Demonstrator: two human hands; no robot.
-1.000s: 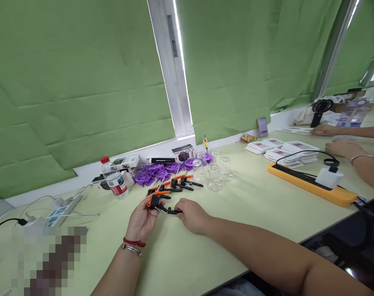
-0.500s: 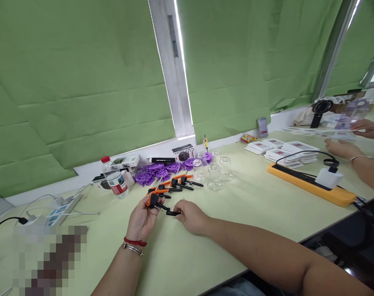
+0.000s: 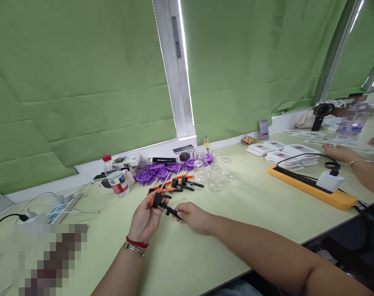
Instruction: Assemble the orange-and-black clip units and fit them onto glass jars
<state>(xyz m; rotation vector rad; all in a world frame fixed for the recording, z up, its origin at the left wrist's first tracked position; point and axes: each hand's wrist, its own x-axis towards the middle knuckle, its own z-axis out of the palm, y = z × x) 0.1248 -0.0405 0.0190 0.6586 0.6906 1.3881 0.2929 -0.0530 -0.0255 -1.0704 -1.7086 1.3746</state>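
Observation:
My left hand (image 3: 145, 220) holds an orange-and-black part (image 3: 158, 200) with a long orange strip, a black block-like head and a thin metal rod. From its head a black arm slants down to the right. My right hand (image 3: 191, 216) pinches the lower end of this black arm (image 3: 172, 211), so both hands are closed on the same part. Just behind lie several similar orange-and-black parts (image 3: 187, 183). Beyond them is a pile of purple wheel-like pieces (image 3: 158, 169). Several clear glass jars (image 3: 215, 181) stand to the right of the parts.
A red-capped water bottle (image 3: 116, 179) stands left of the pile. White power strip (image 3: 63, 207) and cables lie at left, an orange power strip (image 3: 313, 187) at right. White card stacks (image 3: 285, 156) sit behind it. Another person's hand (image 3: 341, 153) is at far right.
The black arm's outer end, bent sideways before, now runs straight in line with the rest. My right hand has tilted slightly downward with it. The other person's hands have shifted.

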